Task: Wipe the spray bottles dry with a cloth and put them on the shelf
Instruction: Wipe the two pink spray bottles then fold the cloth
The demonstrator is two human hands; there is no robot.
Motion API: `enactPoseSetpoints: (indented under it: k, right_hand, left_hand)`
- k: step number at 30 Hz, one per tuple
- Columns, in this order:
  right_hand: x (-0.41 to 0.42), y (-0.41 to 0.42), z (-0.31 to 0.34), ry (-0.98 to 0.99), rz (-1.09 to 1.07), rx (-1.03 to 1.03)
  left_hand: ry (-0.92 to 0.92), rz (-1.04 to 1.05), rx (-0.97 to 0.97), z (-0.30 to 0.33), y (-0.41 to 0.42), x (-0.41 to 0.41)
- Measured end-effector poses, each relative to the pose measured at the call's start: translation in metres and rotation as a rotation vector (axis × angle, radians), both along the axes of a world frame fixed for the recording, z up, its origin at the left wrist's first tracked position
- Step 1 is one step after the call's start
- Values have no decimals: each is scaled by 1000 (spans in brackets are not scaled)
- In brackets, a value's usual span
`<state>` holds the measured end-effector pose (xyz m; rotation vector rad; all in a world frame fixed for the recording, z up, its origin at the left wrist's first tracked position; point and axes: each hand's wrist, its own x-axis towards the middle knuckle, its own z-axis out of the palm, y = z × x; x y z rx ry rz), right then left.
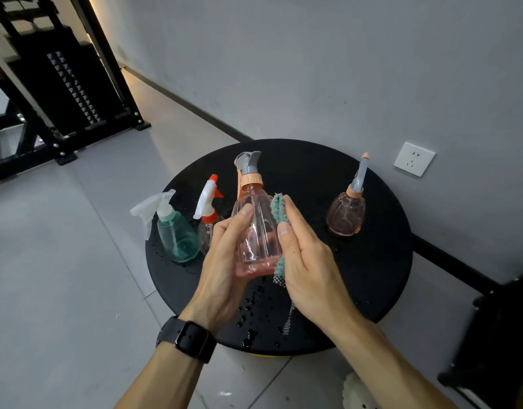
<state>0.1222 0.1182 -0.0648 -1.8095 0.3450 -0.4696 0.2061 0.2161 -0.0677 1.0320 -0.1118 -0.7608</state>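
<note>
My left hand (224,261) grips a clear pink spray bottle (255,219) with a grey trigger head, held above the round black table (372,261). My right hand (307,255) presses a green cloth (279,209) against the bottle's right side, thumb and fingers holding the cloth. On the table stand a teal bottle (176,234) with a white trigger, a small clear bottle (207,214) with a white and red trigger, partly hidden by my left hand, and at the right a round pink bottle (345,214) with a tall grey nozzle.
Water drops lie on the table top. A black metal shelf frame (62,84) stands at the back left on the grey tiled floor. A wall socket (414,158) is on the grey wall. A dark object (496,335) stands at the right edge.
</note>
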Motion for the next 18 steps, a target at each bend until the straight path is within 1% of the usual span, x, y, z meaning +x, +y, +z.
enactPoseSetpoints:
  k: [2,5,9,13,16,18]
  right_hand:
    - [0,-2,3,-7,-18,-1]
    - [0,-9,8,-6,-57,-7]
    - [-2,-18,9,-11,-93,-22]
    - [-3,-20,10,-2,-86,-30]
    - [-3,-18,10,5,-81,-50]
    - [-2,-13,9,5,-67,-69]
  left_hand:
    - [-37,-34,52,2,1,-4]
    - [-134,-195,170,2,1,-14]
    - [-165,-277,233,2,-1,-19]
    - [-202,-268,242,3,-3,-20]
    - [-213,-204,218,2,-4,-18]
    - [-190,-135,206,1,-5,-15]
